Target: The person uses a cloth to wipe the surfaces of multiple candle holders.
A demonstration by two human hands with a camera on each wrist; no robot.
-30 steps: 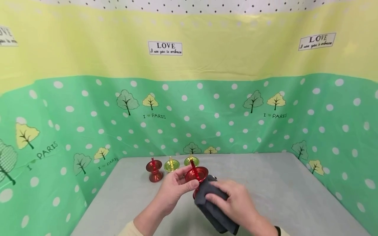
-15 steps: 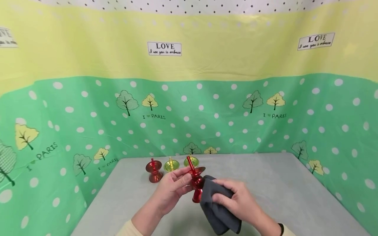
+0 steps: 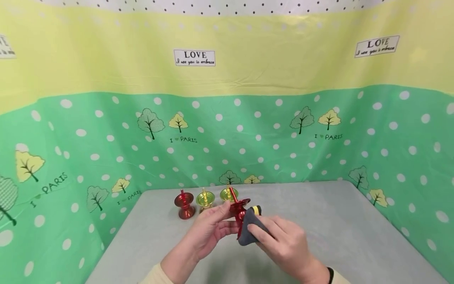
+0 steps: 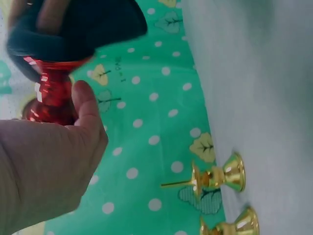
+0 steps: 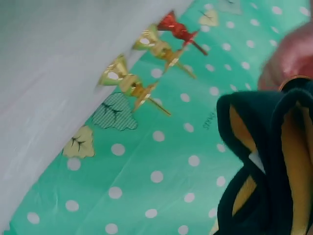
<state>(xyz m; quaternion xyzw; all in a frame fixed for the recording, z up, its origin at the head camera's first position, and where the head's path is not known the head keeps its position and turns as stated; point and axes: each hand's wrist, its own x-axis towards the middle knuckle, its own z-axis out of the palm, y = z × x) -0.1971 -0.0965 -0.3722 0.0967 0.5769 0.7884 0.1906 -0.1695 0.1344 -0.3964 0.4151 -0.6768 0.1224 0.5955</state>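
Observation:
My left hand (image 3: 205, 233) holds a shiny red candlestick (image 3: 241, 206) just above the table, gripping it with the thumb near its dish. Its thin spike points up and leans left. With my right hand (image 3: 288, 245) I pinch a dark grey cloth (image 3: 251, 229) against the candlestick's lower right side, covering much of the base. In the left wrist view the red stem (image 4: 54, 93) shows between the left hand and the cloth (image 4: 107, 22). Yellow inner folds of the cloth (image 5: 269, 127) appear in the right wrist view.
Behind the left hand, a second red candlestick (image 3: 185, 206) and two gold candlesticks, one in the middle (image 3: 205, 198) and one at the right (image 3: 231, 194), stand in a row on the grey table (image 3: 340, 228). A green and yellow printed curtain (image 3: 269, 138) surrounds the table.
The cloth has swung up from hanging low and is bunched at the candlestick's base, showing a yellow strip. The held candlestick has turned and tilted, and my left fingers have shifted along it.

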